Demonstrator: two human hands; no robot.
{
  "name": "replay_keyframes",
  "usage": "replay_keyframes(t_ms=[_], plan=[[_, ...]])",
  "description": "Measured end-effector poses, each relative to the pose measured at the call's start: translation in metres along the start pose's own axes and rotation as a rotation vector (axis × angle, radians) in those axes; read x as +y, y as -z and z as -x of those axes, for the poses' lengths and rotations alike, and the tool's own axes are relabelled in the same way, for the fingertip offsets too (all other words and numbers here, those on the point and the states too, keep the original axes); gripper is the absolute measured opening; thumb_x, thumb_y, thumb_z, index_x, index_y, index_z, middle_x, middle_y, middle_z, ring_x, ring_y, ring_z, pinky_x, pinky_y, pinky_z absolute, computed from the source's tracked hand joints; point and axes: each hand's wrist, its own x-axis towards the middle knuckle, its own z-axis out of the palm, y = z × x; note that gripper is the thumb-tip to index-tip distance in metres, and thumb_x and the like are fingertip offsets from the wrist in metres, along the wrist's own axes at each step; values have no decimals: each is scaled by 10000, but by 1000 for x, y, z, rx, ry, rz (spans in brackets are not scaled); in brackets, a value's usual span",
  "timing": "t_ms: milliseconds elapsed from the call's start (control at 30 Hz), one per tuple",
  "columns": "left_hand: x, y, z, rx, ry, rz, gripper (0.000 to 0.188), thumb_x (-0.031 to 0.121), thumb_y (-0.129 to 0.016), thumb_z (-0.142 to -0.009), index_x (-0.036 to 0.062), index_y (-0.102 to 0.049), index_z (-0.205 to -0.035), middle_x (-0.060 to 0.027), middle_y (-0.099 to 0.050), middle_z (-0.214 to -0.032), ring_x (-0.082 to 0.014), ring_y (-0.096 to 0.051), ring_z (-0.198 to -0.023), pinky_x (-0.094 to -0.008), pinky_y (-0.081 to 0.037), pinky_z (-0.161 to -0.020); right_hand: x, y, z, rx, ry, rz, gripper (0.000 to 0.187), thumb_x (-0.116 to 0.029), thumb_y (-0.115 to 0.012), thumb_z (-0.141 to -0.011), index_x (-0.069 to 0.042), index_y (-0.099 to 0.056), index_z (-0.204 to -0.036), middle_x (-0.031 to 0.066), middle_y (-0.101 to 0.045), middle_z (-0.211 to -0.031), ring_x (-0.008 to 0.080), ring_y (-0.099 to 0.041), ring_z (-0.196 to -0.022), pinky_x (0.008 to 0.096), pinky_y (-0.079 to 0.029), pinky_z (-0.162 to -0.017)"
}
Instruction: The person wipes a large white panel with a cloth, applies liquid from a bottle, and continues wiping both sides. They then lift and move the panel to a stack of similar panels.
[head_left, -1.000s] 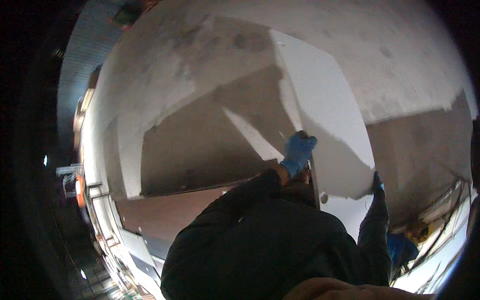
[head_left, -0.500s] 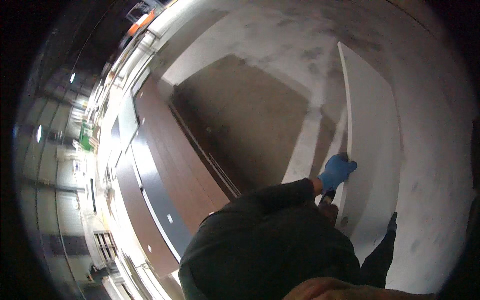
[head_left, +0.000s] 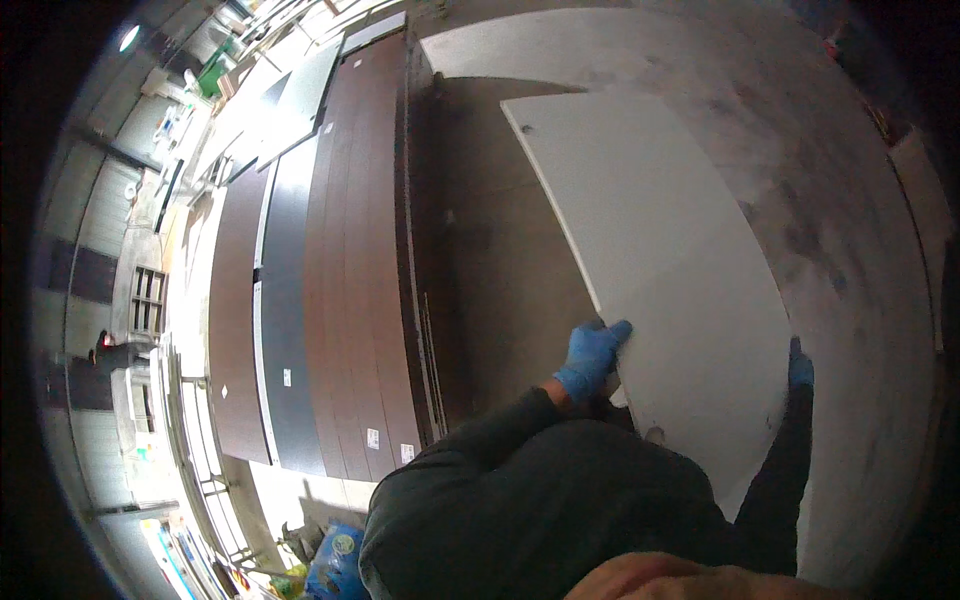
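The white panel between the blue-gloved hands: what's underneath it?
Concrete floor shows past both long edges of the white panel, with the left hand at one and the right hand at the other. Whatever lies directly under the panel is hidden.

I could read no text from my end: the white stickers (head_left: 373, 438) on the brown boards (head_left: 350, 270) and blue-grey board (head_left: 287, 300) were too small, as was the blue bag's (head_left: 330, 577) round pale emblem (head_left: 345, 545).
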Motion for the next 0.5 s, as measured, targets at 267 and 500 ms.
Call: replay_keyframes(t_ms=[267, 500], plan=[[109, 61, -151, 283, 58, 367, 394, 377, -705, -961, -14, -727, -1004, -101, -706, -824, -205, -642, -642, -338, -513, -581, -377, -12, -327, -166, 280, 91, 870, -744, -381, -969, 24, -687, -1238, 323, -636, -1287, 500, -599, -1202, 550, -459, -1023], [176, 83, -293, 612, -278, 336, 315, 226, -623, -1034, 21, -687, -1265, -104, -739, -1021, -192, -698, -864, -331, -572, -776, -745, 1, -486, -264, 540, 121, 881, -776, -398, -944, 9, -738, -1151, 290, -698, -1191, 430, -657, -1156, 499, -478, -1014]])
